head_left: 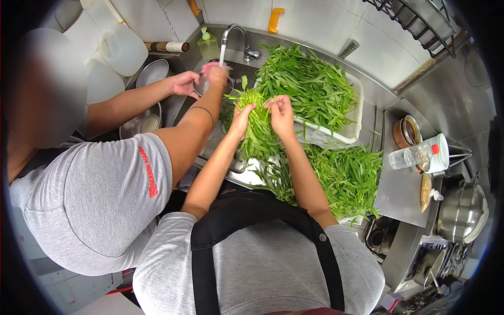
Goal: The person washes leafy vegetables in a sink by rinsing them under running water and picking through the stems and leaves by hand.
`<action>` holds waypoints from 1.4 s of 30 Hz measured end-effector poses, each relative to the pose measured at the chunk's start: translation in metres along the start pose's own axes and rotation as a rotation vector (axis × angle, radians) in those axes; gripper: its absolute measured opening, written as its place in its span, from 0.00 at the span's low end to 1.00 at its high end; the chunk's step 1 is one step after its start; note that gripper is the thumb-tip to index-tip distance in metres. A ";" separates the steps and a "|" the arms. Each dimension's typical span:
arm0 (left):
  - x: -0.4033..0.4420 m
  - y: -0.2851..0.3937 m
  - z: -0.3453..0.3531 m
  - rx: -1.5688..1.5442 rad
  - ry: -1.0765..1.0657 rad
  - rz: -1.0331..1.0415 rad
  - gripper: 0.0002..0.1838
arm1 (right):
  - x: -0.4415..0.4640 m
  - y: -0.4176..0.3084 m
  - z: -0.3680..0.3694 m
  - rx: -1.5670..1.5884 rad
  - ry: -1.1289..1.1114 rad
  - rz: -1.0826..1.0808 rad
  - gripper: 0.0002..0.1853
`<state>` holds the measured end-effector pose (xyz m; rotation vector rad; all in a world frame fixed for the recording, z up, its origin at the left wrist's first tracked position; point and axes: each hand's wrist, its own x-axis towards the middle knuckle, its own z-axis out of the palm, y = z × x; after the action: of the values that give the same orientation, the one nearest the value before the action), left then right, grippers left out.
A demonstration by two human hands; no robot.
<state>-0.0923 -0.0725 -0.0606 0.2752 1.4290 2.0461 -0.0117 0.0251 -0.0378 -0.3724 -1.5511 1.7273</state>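
Beside hands (242, 119) (282, 115) with greens (258, 128), unclear red lettering (148, 171) on co-worker's sleeve (113, 178)

Sink (215, 137) glossy met.; tub (358, 105) smooth plast.

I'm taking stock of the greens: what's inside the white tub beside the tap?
Long leafy greens are heaped above the rim of the white tub. They cover its bottom, so anything beneath the heap can't be seen.
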 end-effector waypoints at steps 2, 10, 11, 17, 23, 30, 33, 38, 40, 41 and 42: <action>-0.002 0.004 0.002 0.002 0.031 -0.008 0.26 | 0.002 -0.001 -0.006 0.036 -0.007 -0.014 0.03; -0.008 0.007 0.005 -0.046 -0.072 -0.081 0.28 | 0.003 -0.013 -0.016 -0.410 -0.046 0.174 0.09; -0.009 0.008 0.006 -0.054 -0.089 -0.096 0.28 | 0.003 -0.008 -0.016 -0.403 -0.069 0.097 0.10; -0.006 0.010 0.001 -0.086 -0.063 -0.103 0.26 | 0.018 -0.022 -0.035 -0.243 0.187 -0.048 0.08; -0.011 0.015 0.010 -0.042 -0.059 -0.037 0.24 | 0.013 -0.055 -0.036 -0.589 0.184 -0.039 0.08; -0.013 0.009 0.020 0.025 -0.137 0.014 0.17 | -0.005 -0.038 -0.012 -0.513 -0.056 -0.043 0.09; -0.012 0.014 0.016 0.030 -0.124 0.002 0.16 | 0.003 -0.028 -0.022 -0.465 0.094 -0.148 0.08; -0.014 0.020 0.017 0.023 -0.149 -0.030 0.19 | 0.005 -0.031 -0.032 -0.454 0.105 -0.017 0.07; -0.013 0.018 0.019 0.027 -0.156 -0.027 0.18 | 0.001 -0.029 -0.026 -0.443 0.040 0.069 0.07; -0.012 0.016 0.019 0.031 -0.160 -0.025 0.18 | -0.002 -0.025 -0.020 -0.477 0.032 -0.046 0.07; -0.012 0.014 0.020 0.031 -0.159 -0.025 0.18 | -0.005 -0.023 -0.016 -0.511 0.023 -0.161 0.08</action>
<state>-0.0778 -0.0673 -0.0382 0.4214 1.3604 1.9372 0.0103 0.0326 -0.0210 -0.5004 -1.9412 1.1864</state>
